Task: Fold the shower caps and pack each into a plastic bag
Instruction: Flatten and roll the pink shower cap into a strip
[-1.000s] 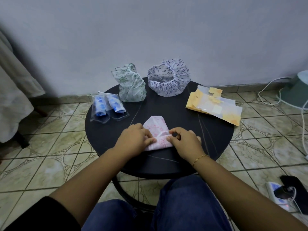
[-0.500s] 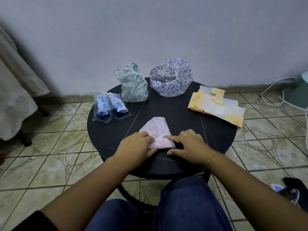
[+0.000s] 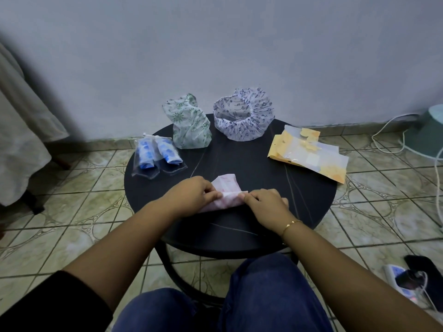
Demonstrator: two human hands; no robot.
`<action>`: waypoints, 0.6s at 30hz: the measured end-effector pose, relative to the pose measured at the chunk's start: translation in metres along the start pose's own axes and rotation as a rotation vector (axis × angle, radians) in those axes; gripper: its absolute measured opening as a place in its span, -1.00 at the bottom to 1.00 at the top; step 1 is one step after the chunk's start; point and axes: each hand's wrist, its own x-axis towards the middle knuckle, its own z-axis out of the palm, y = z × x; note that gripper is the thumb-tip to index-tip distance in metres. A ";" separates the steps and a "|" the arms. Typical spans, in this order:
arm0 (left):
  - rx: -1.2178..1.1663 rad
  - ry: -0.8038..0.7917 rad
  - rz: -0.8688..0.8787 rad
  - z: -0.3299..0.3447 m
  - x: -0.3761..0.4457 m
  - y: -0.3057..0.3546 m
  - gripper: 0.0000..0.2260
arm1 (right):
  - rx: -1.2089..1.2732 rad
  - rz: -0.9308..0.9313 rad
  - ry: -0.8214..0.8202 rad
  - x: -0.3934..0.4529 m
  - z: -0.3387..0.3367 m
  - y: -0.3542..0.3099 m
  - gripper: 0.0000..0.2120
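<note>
A pink-patterned shower cap, folded flat, lies near the front of the round black table. My left hand pinches its near left edge and my right hand pinches its near right edge; the near edge is lifted over into a roll. A green-patterned cap stands crumpled at the back. Beside it to the right sits a purple-patterned cap, open like a bowl. Two clear bags with rolled blue caps lie at the left. Empty yellow-edged plastic bags lie at the right.
The table stands on a tiled floor by a pale wall. White cloth hangs at the left. A green bin and white cables are at the far right. A power strip lies on the floor at the lower right. My knees are under the table's front edge.
Both hands have rolled the near edge of the pink cap away from me, so less of the cap shows beyond my fingers. The other items have not moved.
</note>
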 end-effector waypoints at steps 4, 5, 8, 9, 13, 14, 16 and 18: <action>0.034 0.098 0.008 0.007 -0.005 -0.002 -0.72 | 0.047 0.073 0.033 0.005 0.000 -0.004 -0.61; 0.040 0.147 0.013 0.010 -0.007 -0.002 -0.74 | 0.036 0.085 0.035 0.005 0.000 -0.005 -0.60; 0.057 0.314 0.095 0.017 -0.010 -0.001 -0.79 | -0.008 0.111 0.029 0.007 0.001 -0.007 -0.60; 0.090 0.332 0.141 0.018 -0.011 0.001 -0.83 | -0.024 0.117 0.034 0.007 0.002 -0.008 -0.61; 0.145 0.258 0.169 0.023 -0.015 0.009 -0.76 | -0.065 0.111 0.095 0.006 0.007 -0.009 -0.65; 0.151 0.232 0.153 0.023 -0.017 0.009 -0.70 | -0.061 0.100 0.128 0.005 0.008 -0.008 -0.67; 0.207 0.200 0.159 0.025 -0.018 0.008 -0.57 | 0.005 0.053 0.222 0.002 0.010 -0.006 -0.77; 0.261 0.195 0.165 0.028 -0.019 0.007 -0.53 | 0.094 -0.042 0.253 -0.001 0.011 -0.002 -0.81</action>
